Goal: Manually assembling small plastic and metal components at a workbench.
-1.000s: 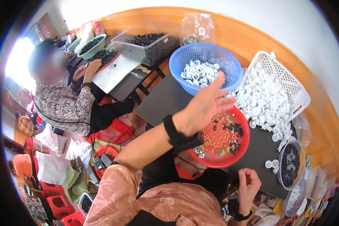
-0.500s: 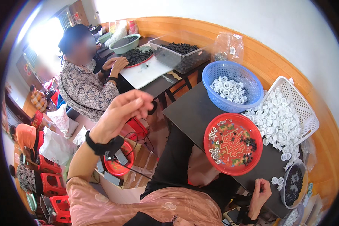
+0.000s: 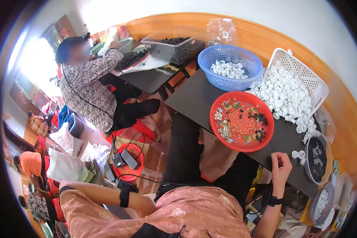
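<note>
My right hand (image 3: 281,168) rests at the near right edge of the dark table (image 3: 188,97). Its fingers are curled together, and what they hold, if anything, is hidden. A few white ring-shaped pieces (image 3: 298,155) lie just right of it. Left of it is a red round tray (image 3: 242,149), with small clear pieces (image 3: 225,134) on its left side and small black pieces (image 3: 260,135) on its right. My left hand (image 3: 143,204) is drawn in against my pink top, its fingers hidden from view.
Behind the tray stands a blue basket (image 3: 210,79) of white rings. A white basket (image 3: 320,83) lies tipped by a heap of white rings (image 3: 287,93). A clear tub (image 3: 328,164) holds black pieces. At another table (image 3: 146,81), a person (image 3: 87,85) reaches toward bowls.
My left hand has come down from its raised place to my body. My right hand stays curled by the table edge. The co-worker's arm now stretches farther back, and the view has shifted.
</note>
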Action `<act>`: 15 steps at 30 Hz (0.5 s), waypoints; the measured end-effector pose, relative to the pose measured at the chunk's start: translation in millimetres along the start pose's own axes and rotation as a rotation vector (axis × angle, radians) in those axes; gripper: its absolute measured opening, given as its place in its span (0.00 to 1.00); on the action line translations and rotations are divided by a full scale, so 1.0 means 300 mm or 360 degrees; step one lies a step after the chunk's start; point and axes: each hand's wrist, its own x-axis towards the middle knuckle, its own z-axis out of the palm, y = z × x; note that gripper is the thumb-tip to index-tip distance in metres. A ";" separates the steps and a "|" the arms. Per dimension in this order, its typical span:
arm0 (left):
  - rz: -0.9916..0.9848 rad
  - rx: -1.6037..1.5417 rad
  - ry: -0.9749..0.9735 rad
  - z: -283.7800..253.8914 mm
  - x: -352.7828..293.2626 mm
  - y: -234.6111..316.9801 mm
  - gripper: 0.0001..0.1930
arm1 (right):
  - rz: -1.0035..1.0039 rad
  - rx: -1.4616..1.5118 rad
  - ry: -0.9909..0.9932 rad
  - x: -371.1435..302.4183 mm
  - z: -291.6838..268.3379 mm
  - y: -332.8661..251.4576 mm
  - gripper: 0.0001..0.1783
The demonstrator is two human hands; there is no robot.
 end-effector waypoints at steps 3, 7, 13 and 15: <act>0.0005 0.0051 0.0016 0.028 -0.007 0.002 0.11 | 0.0028 -0.0016 0.0011 -0.013 -0.007 0.001 0.05; 0.0002 0.0077 0.0057 0.071 -0.018 0.005 0.11 | -0.0018 -0.0087 0.0045 -0.013 -0.014 -0.038 0.04; -0.0029 0.0097 0.0168 0.106 -0.031 0.001 0.11 | -0.0106 -0.0131 0.0013 -0.008 -0.002 -0.043 0.04; -0.0048 0.0095 0.0199 0.124 -0.041 -0.005 0.11 | -0.0087 -0.0188 0.0014 -0.011 -0.001 -0.053 0.05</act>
